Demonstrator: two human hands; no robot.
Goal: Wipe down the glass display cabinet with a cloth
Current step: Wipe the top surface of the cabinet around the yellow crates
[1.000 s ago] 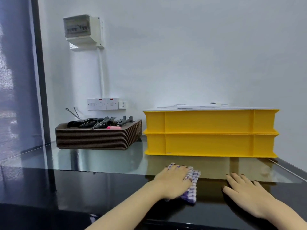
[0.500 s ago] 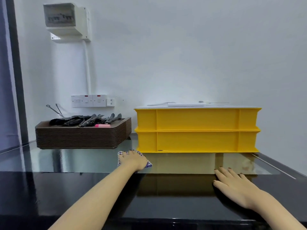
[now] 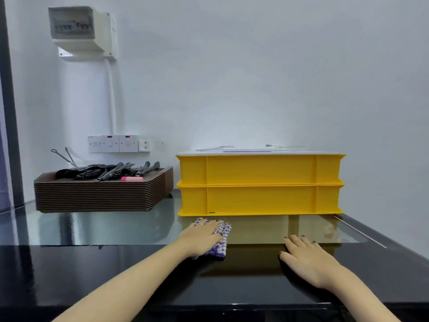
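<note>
Our left hand (image 3: 203,238) presses the checked cloth (image 3: 223,244) flat on the glass surface (image 3: 116,228), fingers straight. The cloth lies under them and just to their right. The yellow crates (image 3: 260,184) stand just beyond our fingertips. Our right hand (image 3: 308,261) rests flat on the surface, fingers spread, well apart from the cloth.

Your glass cabinet top (image 3: 104,228) is carrying a stack of brown trays (image 3: 102,196) at the back left and two stacked yellow crates (image 3: 260,184) just beside it on the right. In front of the crates, a blue-and-white checked cloth (image 3: 221,240) is lying on the glass under your left hand (image 3: 202,235). Your right hand (image 3: 308,259) is resting palm-down nearby, apart from the cloth.
</note>
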